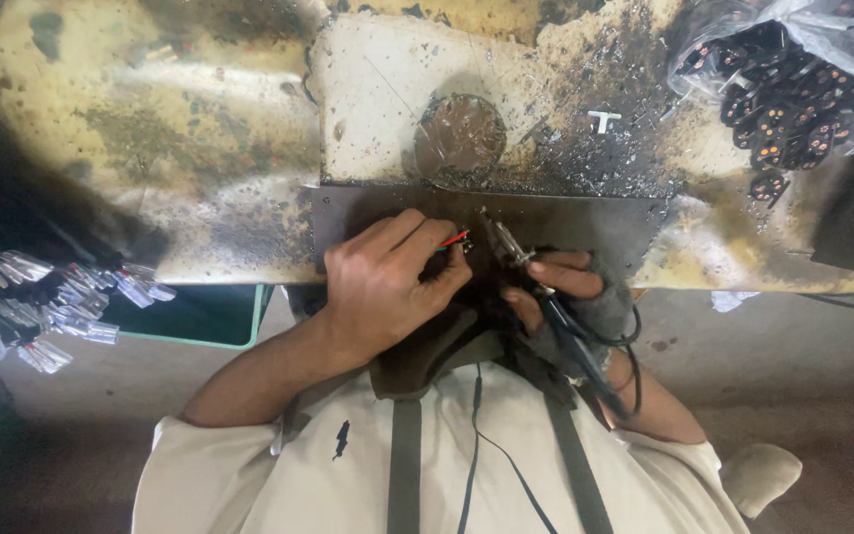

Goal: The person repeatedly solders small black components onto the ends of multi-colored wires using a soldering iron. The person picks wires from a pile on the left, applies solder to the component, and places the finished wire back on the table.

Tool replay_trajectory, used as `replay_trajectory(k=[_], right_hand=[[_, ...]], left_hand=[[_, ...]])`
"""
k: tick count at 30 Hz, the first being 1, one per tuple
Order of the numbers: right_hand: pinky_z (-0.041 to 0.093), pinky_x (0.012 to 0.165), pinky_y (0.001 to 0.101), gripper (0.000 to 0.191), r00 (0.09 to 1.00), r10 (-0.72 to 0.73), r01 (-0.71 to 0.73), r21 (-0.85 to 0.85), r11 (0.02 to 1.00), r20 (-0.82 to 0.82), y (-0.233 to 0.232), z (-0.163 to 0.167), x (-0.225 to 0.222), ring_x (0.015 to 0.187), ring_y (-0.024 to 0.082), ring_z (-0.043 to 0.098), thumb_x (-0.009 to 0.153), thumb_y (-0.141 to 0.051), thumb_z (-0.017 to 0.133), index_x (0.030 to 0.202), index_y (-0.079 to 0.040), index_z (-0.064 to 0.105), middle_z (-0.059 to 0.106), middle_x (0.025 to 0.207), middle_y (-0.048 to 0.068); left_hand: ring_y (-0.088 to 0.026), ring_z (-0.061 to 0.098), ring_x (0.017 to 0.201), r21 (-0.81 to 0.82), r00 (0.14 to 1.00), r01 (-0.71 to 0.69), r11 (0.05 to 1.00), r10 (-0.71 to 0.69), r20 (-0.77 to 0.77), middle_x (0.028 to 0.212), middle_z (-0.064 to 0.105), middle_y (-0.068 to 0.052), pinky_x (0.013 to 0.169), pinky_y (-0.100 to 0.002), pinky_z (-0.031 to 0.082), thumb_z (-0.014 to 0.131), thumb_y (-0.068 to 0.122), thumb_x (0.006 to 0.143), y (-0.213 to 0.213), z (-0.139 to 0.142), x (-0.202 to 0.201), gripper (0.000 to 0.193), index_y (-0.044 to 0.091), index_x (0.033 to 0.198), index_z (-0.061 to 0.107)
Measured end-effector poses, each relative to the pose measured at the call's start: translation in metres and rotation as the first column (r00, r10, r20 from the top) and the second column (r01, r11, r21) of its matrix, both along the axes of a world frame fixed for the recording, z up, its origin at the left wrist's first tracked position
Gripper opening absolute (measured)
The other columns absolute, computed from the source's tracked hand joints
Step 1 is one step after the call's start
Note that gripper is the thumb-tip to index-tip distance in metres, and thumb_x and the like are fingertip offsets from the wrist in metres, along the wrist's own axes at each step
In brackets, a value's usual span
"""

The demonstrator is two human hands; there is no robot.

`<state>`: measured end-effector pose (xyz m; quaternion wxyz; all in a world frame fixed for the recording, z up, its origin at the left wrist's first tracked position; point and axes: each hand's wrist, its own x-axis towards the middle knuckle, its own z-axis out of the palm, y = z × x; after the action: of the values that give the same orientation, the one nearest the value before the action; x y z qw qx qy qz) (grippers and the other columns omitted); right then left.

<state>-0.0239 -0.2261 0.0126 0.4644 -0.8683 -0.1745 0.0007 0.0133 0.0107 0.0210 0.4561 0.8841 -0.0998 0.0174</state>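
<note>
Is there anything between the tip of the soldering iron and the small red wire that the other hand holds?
Nothing visible. The right hand holds the soldering iron, and its tip points at the red wire pinched in the left hand. Only bare dark plate shows between them.

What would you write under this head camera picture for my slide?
Left hand pinches a red wire while the right hand aims a soldering iron at it on a scorched workbench.
</note>
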Motion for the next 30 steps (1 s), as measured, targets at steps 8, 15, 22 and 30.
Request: replay_trajectory(k=[8,15,22,30], right_hand=[[0.051,0.064,0.0371,0.032,0.98,0.201,-0.191,-0.325,0.926,-0.004,0.003,0.01,0.001,0.076,0.026,0.065,0.09,-0.014,0.084,0.119,-0.022,0.072,0.064,0.096,0.009],[0.049,0.059,0.0402,0.021,0.978,0.199,-0.208,-0.334,0.919,-0.059,0.008,0.003,0.006,0.069,0.027,0.063,0.088,-0.022,0.086,0.104,-0.021,0.072,0.062,0.086,0.009],[0.047,0.058,0.0422,0.018,0.97,0.203,-0.236,-0.318,0.918,-0.135,0.016,0.017,0.01,0.067,0.03,0.063,0.088,-0.023,0.083,0.098,-0.017,0.07,0.062,0.081,0.01],[0.052,0.067,0.0431,0.028,0.971,0.116,-0.171,-0.269,0.948,-0.207,0.012,0.018,0.013,0.081,0.032,0.066,0.085,-0.018,0.08,0.108,-0.013,0.064,0.062,0.095,0.01]], left_hand=[[-0.026,0.068,0.076,-0.015,1.0,0.017,1.0,-0.017,0.002,0.085,0.064,-0.007,0.064,-0.038,0.055,0.08,0.014,0.085,0.0,-0.003,0.0,0.017,0.007,0.095,0.069],[-0.025,0.068,0.074,-0.014,1.0,0.016,1.0,-0.016,0.007,0.083,0.062,-0.006,0.062,-0.038,0.054,0.08,0.014,0.086,0.0,-0.003,0.0,0.015,0.008,0.093,0.068],[-0.025,0.068,0.075,-0.014,1.0,0.009,1.0,-0.009,0.025,0.084,0.062,-0.005,0.064,-0.037,0.055,0.079,0.012,0.086,0.0,-0.002,0.001,0.015,0.008,0.093,0.066],[-0.025,0.072,0.08,-0.187,1.0,0.024,0.982,-0.022,0.01,0.097,0.07,-0.011,0.069,-0.035,0.06,0.082,0.009,0.085,0.01,0.002,0.003,0.027,0.004,0.109,0.071]])
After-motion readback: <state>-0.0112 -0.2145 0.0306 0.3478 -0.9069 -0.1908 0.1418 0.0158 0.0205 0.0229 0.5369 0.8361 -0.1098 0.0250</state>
